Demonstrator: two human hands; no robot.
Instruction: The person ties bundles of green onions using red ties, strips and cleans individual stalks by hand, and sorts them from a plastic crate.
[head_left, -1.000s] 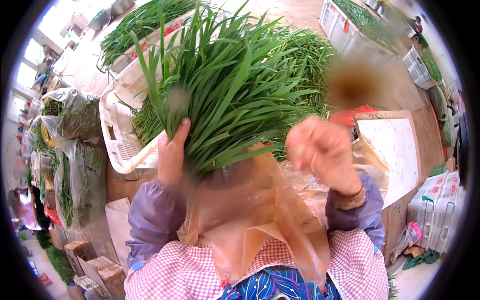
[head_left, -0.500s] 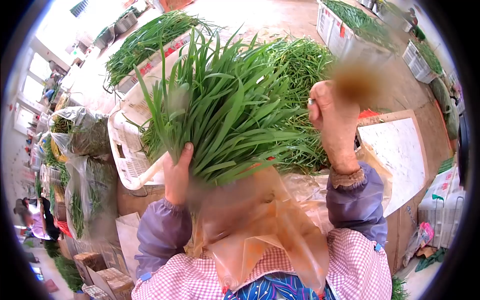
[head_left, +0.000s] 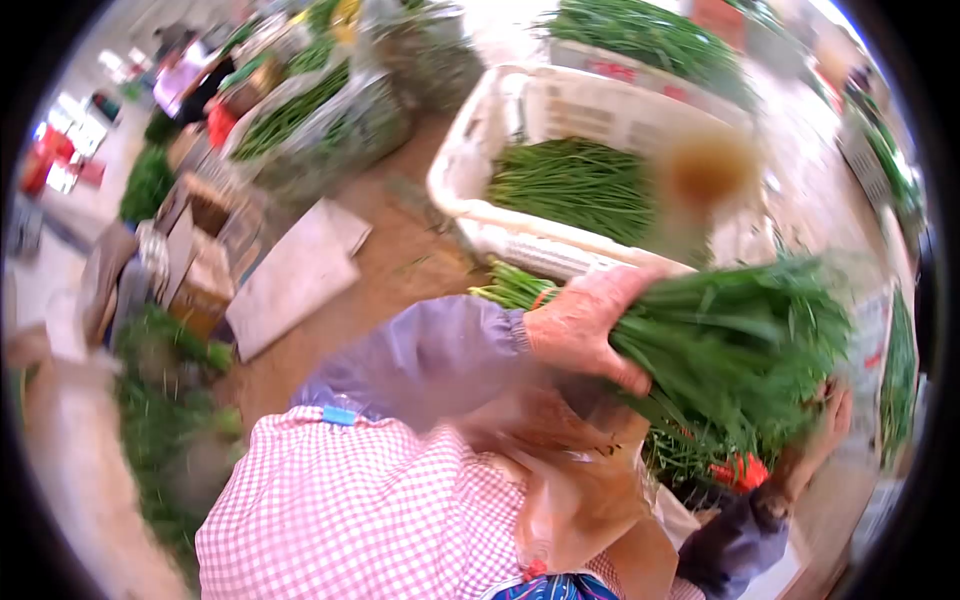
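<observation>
My left hand (head_left: 590,318) is closed around a bunch of Chinese chives (head_left: 735,340), its thumb lying over the leaves. The pale stem ends (head_left: 508,285) stick out to the left of that hand, with an orange band (head_left: 544,296) around them. The leaves fan out to the right and are blurred. At their far right edge is my right hand (head_left: 832,420), fingers stretched out beside the leaf tips; part of it is hidden. Just beyond the bunch stands a white plastic crate (head_left: 465,195) with more chives (head_left: 570,190) lying in it.
Behind the crate stands another container heaped with greens (head_left: 640,40). Plastic bags of greens (head_left: 330,120), cardboard boxes (head_left: 200,270) and a flat board (head_left: 295,280) are to the left. More greens (head_left: 165,430) lie at lower left. A person (head_left: 180,80) is in the far left background.
The view has swung left. The bunch has turned so its leaves point right and its banded stems show. My right hand has come down from its raised closed pose to the leaf tips.
</observation>
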